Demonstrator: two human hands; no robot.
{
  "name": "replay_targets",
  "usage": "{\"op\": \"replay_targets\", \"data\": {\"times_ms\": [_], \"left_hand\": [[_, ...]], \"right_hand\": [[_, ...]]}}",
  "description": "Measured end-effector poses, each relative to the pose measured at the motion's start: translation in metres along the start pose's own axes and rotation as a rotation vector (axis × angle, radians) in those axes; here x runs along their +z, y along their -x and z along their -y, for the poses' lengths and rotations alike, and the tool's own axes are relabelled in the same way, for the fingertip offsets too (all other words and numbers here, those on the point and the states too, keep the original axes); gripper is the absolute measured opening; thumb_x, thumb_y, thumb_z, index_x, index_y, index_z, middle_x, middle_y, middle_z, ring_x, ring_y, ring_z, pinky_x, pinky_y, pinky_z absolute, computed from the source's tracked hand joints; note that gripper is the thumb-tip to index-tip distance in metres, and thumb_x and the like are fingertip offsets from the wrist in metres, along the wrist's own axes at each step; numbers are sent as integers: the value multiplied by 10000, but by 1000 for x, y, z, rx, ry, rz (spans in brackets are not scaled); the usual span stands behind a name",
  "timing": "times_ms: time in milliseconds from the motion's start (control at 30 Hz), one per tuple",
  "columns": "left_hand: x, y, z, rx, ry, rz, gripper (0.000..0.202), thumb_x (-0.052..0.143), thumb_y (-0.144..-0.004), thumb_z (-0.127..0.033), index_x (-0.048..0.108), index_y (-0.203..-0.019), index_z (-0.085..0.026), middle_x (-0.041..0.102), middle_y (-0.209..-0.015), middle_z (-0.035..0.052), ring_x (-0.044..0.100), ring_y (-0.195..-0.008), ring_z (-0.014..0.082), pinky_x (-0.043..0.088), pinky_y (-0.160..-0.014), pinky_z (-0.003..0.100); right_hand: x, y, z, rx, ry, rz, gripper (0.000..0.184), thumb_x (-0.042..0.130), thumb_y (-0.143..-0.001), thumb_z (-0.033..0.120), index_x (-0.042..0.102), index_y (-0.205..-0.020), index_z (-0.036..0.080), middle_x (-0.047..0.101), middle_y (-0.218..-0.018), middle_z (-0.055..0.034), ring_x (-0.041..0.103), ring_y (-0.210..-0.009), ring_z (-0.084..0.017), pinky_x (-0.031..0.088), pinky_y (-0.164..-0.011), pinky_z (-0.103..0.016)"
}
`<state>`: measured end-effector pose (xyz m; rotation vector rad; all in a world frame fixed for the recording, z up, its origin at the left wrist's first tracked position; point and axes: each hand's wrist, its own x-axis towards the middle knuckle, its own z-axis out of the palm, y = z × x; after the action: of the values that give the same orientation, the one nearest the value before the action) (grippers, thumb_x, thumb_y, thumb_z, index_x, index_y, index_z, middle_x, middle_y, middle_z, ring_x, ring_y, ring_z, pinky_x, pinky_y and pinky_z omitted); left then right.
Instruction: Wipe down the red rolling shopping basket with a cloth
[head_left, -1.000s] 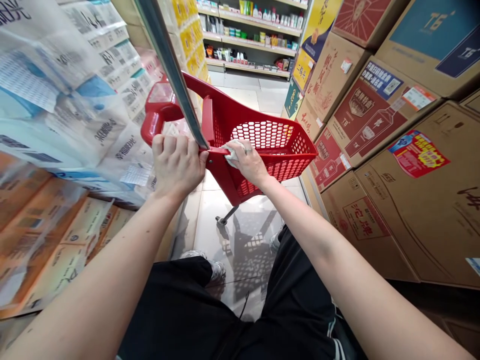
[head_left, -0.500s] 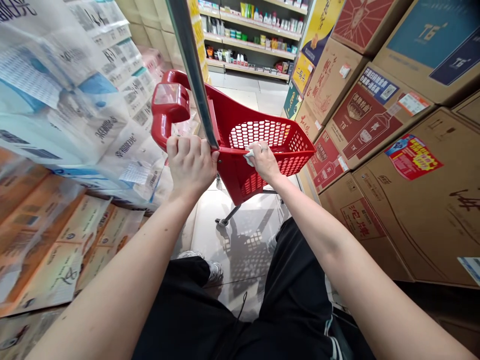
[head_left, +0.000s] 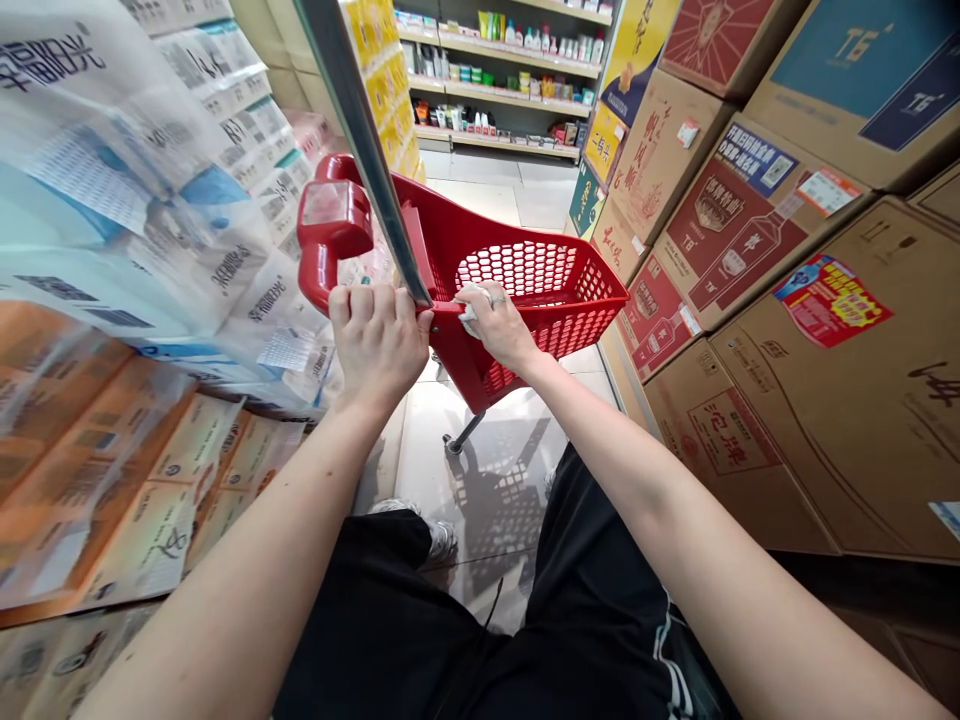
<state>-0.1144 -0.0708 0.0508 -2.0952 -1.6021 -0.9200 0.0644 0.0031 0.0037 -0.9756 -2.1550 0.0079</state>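
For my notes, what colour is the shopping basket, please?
The basket is red, best in the head view.

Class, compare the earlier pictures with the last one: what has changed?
The right hand, holding a white cloth, slid along the red shopping basket's rim away from the left hand, then back toward it. The left hand stayed gripping the rim.

Cart (head_left: 570, 330) between tissue packs (head_left: 150, 240) and cartons (head_left: 825, 430)

Left hand (head_left: 379, 345) gripping red cart (head_left: 480, 240), right hand (head_left: 501, 325) holding cloth (head_left: 469, 320)
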Motion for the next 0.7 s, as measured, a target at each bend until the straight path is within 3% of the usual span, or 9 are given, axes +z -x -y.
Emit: {"op": "replay_targets", "data": {"times_ms": [267, 433, 567, 700], "left_hand": [[-16, -3, -4, 94, -46, 95, 321, 416, -910, -397, 597, -1072, -187, 637, -1051, 163, 520, -1139, 369, 318, -978, 560], [-39, -22, -8, 180, -135, 336, 366, 416, -919, -429, 651, -1061, -186, 667, -981, 133, 582, -1044, 325, 389, -894, 465], [-50, -43, -4, 208, -182, 545, 383, 431, -910, -503, 700, -1025, -257, 699, -946, 64, 633, -895, 256, 413, -734, 352], [-48, -45, 0, 192, -203, 532, 429, 400, -914, -562, 709, -982, -274, 710, -951, 51, 647, -864, 235, 352, -619, 300]], "right_hand": [[-12, 5, -20, -43, -36, 7, 274, 519, -941, 212, 531, -1214, 190, 512, -1248, -110, 495, -1210, -197, 431, -1061, -362], [-21, 12, -25, -62, -34, 22, 277, 519, -940, 234, 532, -1209, 166, 532, -1215, -120, 515, -1162, -216, 460, -1010, -369], [-25, 13, -28, -50, -26, 56, 293, 523, -938, 232, 530, -1224, 164, 524, -1223, -129, 507, -1165, -219, 461, -1012, -381], [-25, 12, -25, -17, -24, 48, 313, 503, -943, 204, 535, -1252, 164, 496, -1244, -137, 507, -1179, -208, 465, -1030, -389]]}}
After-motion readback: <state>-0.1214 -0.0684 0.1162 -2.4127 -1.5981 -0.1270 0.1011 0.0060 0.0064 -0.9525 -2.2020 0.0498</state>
